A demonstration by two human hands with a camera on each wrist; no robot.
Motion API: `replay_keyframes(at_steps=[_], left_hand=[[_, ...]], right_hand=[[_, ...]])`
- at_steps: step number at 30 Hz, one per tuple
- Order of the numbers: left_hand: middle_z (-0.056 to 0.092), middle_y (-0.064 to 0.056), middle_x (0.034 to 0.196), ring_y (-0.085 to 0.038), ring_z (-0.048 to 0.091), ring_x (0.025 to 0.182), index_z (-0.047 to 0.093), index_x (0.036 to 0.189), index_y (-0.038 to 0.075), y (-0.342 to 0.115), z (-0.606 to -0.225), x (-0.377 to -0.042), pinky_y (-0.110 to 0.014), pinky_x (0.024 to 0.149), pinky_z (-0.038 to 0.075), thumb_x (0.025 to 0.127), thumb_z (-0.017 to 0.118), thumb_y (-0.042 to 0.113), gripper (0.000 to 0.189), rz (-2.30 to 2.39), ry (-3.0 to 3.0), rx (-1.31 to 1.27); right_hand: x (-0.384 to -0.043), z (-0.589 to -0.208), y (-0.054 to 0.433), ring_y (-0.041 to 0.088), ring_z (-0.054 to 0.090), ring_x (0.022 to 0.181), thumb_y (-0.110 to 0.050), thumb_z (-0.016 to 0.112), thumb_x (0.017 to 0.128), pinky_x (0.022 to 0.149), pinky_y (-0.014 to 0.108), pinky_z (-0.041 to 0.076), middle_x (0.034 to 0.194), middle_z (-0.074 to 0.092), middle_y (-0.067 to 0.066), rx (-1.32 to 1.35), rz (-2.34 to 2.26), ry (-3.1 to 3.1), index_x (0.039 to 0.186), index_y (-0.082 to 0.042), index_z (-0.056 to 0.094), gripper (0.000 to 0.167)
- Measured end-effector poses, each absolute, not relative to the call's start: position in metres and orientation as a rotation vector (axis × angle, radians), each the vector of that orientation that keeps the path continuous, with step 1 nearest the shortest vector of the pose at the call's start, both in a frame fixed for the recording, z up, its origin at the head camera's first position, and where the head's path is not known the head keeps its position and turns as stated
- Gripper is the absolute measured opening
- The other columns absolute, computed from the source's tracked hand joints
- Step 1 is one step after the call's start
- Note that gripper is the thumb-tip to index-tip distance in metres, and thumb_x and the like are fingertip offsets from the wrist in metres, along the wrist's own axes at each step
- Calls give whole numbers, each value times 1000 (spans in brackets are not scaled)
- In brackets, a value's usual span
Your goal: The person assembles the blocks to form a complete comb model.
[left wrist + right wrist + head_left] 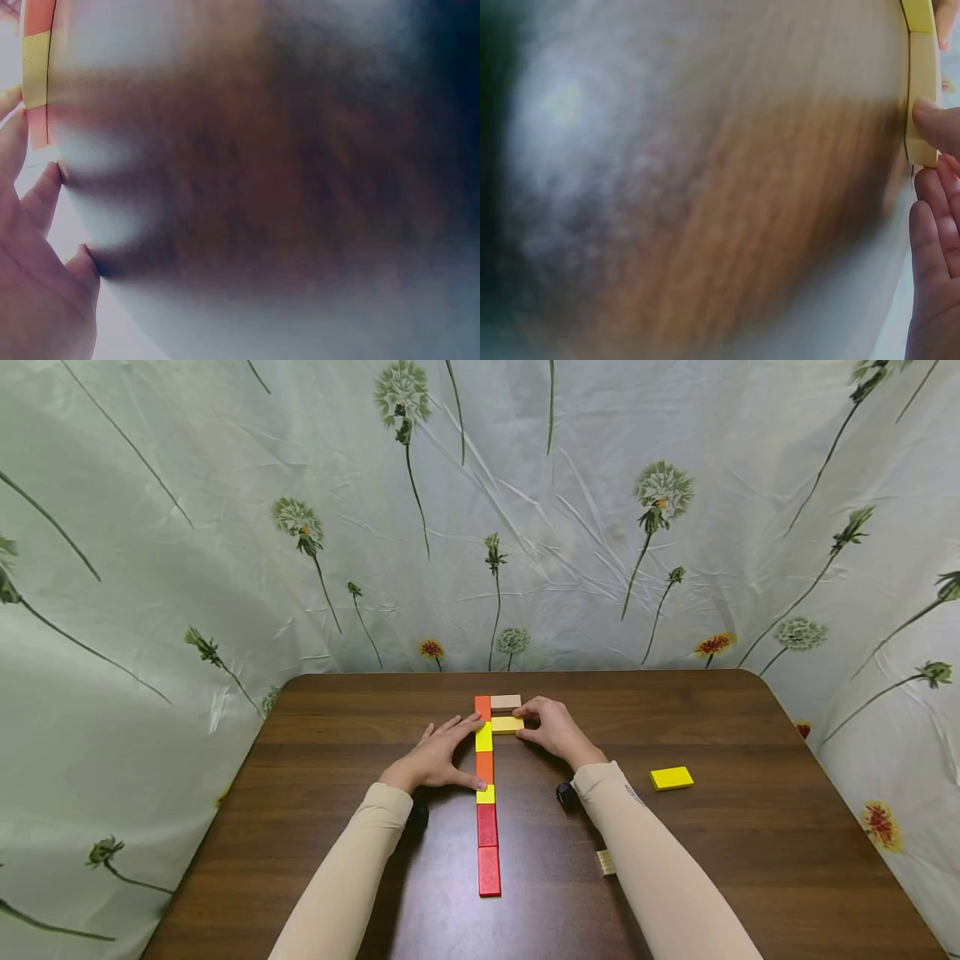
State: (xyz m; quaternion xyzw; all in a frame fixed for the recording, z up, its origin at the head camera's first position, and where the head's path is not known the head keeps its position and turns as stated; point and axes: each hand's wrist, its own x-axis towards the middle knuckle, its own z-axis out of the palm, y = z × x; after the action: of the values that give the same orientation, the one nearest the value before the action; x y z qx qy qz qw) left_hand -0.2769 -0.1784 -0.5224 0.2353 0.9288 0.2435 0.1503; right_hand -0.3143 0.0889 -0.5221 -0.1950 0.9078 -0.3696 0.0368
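Note:
A column of flat blocks stretches down the tabletop: an orange block [482, 703] at the far end, a yellow block [483, 737], another orange block [485, 767], a second yellow block [486, 794], then two red blocks [487, 825]. My left hand [435, 758] lies spread along the column's left side, its fingertips at the upper yellow block and its thumb at the lower one. Thumb and fingers of my right hand [558, 731] pinch the right end of a pale yellow block [507, 725], whose left end meets the column. Above it, a light wooden block [506, 702] also extends rightward from the column.
A loose yellow block [671, 778] lies on the brown table [750, 860] at the right. Partly behind the right forearm is a small ridged wooden block [606, 862]. A flower-patterned curtain [585, 527] hangs behind the table.

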Motion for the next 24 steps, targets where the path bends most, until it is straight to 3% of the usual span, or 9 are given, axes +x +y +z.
replay_keyframes(at_steps=[18,24], left_hand=[[23,4,181,-35,18,168,34,170,23,-176,-521,-274,-76,130,5,80,90,59,113,705,2674,676],[23,3,181,-35,17,168,34,170,22,-177,-521,-273,-75,130,4,80,91,58,113,714,2673,667]], right_hand=[[-313,-509,132,37,71,120,-14,85,93,106,51,56,127,75,19,-569,-1083,2796,128,0,75,39],[-313,-505,168,34,75,110,-13,86,92,101,49,59,118,79,19,-519,-1069,2769,121,3,76,34]])
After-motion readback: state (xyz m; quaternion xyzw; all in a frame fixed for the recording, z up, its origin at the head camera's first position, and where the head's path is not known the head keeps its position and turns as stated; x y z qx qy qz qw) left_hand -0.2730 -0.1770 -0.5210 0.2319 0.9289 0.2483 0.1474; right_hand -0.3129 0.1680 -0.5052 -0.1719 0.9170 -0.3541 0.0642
